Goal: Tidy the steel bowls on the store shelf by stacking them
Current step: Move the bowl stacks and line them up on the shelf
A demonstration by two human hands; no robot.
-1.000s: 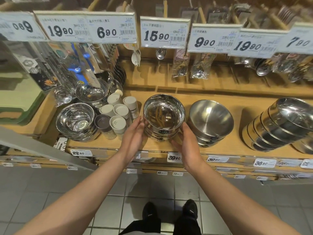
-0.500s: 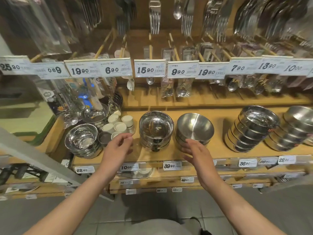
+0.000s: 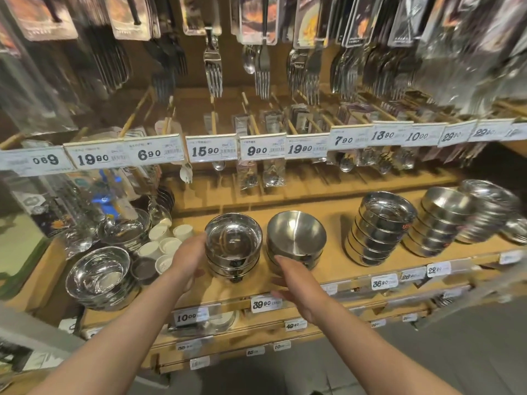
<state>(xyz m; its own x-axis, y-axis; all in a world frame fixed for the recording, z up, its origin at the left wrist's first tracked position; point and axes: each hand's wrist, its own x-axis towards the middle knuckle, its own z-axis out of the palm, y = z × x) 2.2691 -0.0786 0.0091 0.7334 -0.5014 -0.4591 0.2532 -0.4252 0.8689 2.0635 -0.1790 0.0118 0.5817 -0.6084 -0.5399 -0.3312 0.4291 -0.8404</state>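
Note:
A stack of shiny steel bowls (image 3: 233, 246) stands upright on the wooden shelf (image 3: 336, 269). Just right of it is a stack of matte steel bowls (image 3: 296, 238), tilted toward me. My left hand (image 3: 186, 259) lies against the left side of the shiny stack with relaxed fingers and holds nothing. My right hand (image 3: 295, 283) hovers with straight fingers in front of the matte stack, its fingertips at that stack's lower front. Whether it touches the stack I cannot tell.
Two leaning bowl stacks (image 3: 379, 229) (image 3: 439, 223) lie further right. A wide bowl stack (image 3: 99, 277) sits at the left, with white-capped shakers (image 3: 168, 243) beside it. Price tags (image 3: 211, 151) and packed forks (image 3: 212, 67) hang above the shelf.
Both hands gripped the shiny stack a second ago and then let go. My left hand is back against its left side; my right hand has shifted toward the matte stack. The view has risen.

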